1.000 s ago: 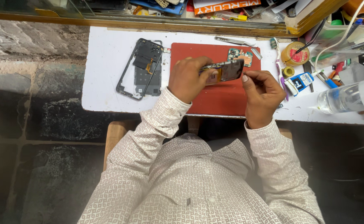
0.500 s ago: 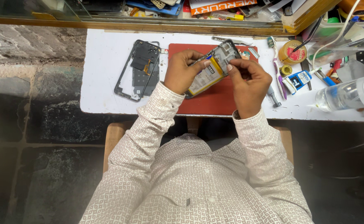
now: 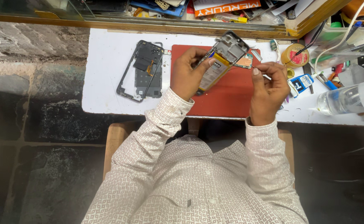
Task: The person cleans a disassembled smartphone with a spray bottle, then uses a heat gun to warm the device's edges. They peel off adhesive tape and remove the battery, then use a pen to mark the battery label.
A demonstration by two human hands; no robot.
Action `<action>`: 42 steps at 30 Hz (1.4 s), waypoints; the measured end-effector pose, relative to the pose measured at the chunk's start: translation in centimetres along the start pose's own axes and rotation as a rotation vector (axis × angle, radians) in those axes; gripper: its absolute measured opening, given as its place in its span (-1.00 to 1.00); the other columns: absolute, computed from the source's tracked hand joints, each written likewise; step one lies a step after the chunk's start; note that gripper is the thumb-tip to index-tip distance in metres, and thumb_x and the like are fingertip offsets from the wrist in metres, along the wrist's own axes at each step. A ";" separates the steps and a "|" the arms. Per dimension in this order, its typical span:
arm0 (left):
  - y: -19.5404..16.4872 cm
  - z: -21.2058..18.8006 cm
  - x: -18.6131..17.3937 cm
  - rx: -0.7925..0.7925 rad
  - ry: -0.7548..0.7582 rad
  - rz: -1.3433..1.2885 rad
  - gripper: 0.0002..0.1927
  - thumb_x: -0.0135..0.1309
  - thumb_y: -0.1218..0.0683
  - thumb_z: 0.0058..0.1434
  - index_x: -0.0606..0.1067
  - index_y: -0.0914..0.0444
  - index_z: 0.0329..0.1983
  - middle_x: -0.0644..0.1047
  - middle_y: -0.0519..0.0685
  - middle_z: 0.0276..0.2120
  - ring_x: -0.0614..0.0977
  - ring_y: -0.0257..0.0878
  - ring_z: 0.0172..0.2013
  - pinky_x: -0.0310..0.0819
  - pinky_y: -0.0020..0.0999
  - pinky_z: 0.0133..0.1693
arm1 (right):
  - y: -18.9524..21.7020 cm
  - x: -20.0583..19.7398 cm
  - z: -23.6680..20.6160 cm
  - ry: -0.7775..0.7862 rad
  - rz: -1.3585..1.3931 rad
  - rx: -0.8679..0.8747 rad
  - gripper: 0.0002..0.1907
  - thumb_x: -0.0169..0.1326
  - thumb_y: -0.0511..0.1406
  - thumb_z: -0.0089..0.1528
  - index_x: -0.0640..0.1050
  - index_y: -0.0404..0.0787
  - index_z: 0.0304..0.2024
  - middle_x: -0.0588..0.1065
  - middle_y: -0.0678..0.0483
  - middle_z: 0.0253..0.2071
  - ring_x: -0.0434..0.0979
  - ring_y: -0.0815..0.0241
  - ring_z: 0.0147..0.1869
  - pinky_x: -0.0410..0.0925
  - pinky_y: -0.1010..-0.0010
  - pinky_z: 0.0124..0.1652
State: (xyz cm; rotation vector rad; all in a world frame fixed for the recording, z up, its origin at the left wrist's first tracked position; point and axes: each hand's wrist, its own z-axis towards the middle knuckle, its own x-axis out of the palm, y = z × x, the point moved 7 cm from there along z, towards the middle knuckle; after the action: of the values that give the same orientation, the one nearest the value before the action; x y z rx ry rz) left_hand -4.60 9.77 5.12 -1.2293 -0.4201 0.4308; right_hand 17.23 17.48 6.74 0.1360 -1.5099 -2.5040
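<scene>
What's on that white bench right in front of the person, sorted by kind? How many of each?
Opened phone bodies with the battery showing: 1, held in the left hand, the opened phone
Black phone back frames: 1
Red work mats: 1
Small circuit boards: 1, beside the right hand
Tape rolls: 1
Clear plastic bottles: 1
Total: 6

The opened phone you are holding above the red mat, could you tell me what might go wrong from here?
1. The opened phone is tilted and held by the left hand alone along one edge; if that grip slips, it may fall onto the red mat.
2. The right hand works close by its top end, so it might knock the small circuit board lying there.
3. The plastic bottle lies on its side at the white table edge; it could roll.
</scene>
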 end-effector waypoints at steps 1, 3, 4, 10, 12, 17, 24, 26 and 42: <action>-1.1 0.0 -0.2 0.052 0.028 0.128 -0.84 0.23 0.17 0.27 0.54 0.33 -0.14 0.67 0.05 -0.29 0.70 -0.22 -0.27 0.59 -0.37 -0.22 | -0.4 -0.5 -0.1 -0.007 0.018 0.040 -0.92 0.23 -0.51 0.36 0.56 -0.35 -0.13 0.46 0.12 -0.09 0.42 0.42 -0.13 0.33 0.62 -0.13; -3.1 0.0 -0.4 0.155 0.085 0.383 -0.84 0.24 0.17 0.21 0.56 0.28 -0.16 0.66 0.04 -0.30 0.73 -0.15 -0.28 0.59 -0.33 -0.22 | -0.8 -1.2 -0.5 -0.022 0.053 0.120 -0.90 0.24 -0.50 0.35 0.57 -0.35 -0.12 0.51 0.11 -0.21 0.47 0.40 -0.19 0.38 0.61 -0.11; -4.0 -0.2 -0.2 0.195 0.123 0.488 -0.84 0.26 0.15 0.18 0.57 0.27 -0.20 0.65 0.04 -0.34 0.69 -0.09 -0.29 0.54 -0.25 -0.23 | -0.4 -1.4 -0.7 -0.008 0.038 0.114 -0.91 0.24 -0.50 0.34 0.57 -0.36 -0.13 0.51 0.12 -0.22 0.47 0.40 -0.19 0.38 0.62 -0.12; -5.2 -1.3 1.7 0.296 0.282 0.813 -0.82 0.31 0.06 0.11 0.59 0.21 -0.28 0.59 0.06 -0.46 0.58 0.04 -0.32 0.42 -0.03 -0.25 | 3.4 -0.6 -0.8 0.200 -0.140 -0.003 -0.92 0.24 -0.53 0.31 0.60 -0.38 -0.15 0.53 0.09 -0.17 0.49 0.36 -0.14 0.38 0.57 -0.11; -5.0 -1.8 2.1 0.324 0.300 0.876 -0.81 0.31 0.05 0.09 0.59 0.20 -0.29 0.58 0.05 -0.47 0.58 0.03 -0.33 0.42 -0.03 -0.26 | 4.6 0.9 -0.9 0.297 -0.243 -0.116 -0.89 0.24 -0.55 0.28 0.62 -0.39 -0.14 0.54 0.03 -0.18 0.52 0.28 -0.12 0.40 0.51 -0.07; -4.1 -2.4 2.4 0.319 0.313 0.897 -0.83 0.31 0.05 0.10 0.61 0.19 -0.29 0.59 0.00 -0.48 0.56 0.00 -0.35 0.40 -0.06 -0.27 | 5.8 3.1 -1.0 0.329 -0.422 -0.219 -0.84 0.25 -0.58 0.21 0.63 -0.35 -0.17 0.54 -0.03 -0.21 0.58 0.17 -0.12 0.42 0.45 -0.09; -3.9 -2.8 2.1 0.343 0.276 0.849 -0.81 0.30 0.05 0.11 0.62 0.19 -0.25 0.62 -0.06 -0.39 0.56 -0.05 -0.32 0.41 -0.10 -0.23 | 6.2 4.1 -0.6 0.373 -0.520 -0.293 -0.82 0.25 -0.59 0.17 0.63 -0.30 -0.23 0.53 0.03 -0.25 0.55 0.13 -0.09 0.42 0.37 -0.11; -3.9 -2.8 2.1 0.357 0.276 0.840 -0.81 0.30 0.05 0.12 0.62 0.20 -0.24 0.63 -0.07 -0.37 0.56 -0.04 -0.31 0.41 -0.11 -0.22 | 6.1 4.2 -0.5 0.386 -0.541 -0.315 -0.82 0.26 -0.58 0.15 0.64 -0.29 -0.24 0.52 0.04 -0.27 0.52 0.12 -0.11 0.40 0.35 -0.11; -3.3 -3.0 2.3 0.360 0.258 0.841 -0.81 0.30 0.05 0.13 0.61 0.20 -0.24 0.63 -0.07 -0.37 0.57 -0.05 -0.30 0.41 -0.11 -0.24 | 5.2 4.6 0.3 0.520 -0.528 -0.242 -0.85 0.25 -0.55 0.15 0.66 -0.28 -0.26 0.57 0.05 -0.28 0.51 0.18 -0.19 0.39 0.39 -0.17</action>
State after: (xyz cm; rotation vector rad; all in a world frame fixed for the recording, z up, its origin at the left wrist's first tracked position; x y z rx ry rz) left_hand -0.81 7.63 7.60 -1.0431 0.4140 0.9991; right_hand 13.36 14.36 11.61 1.1753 -1.0419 -2.6844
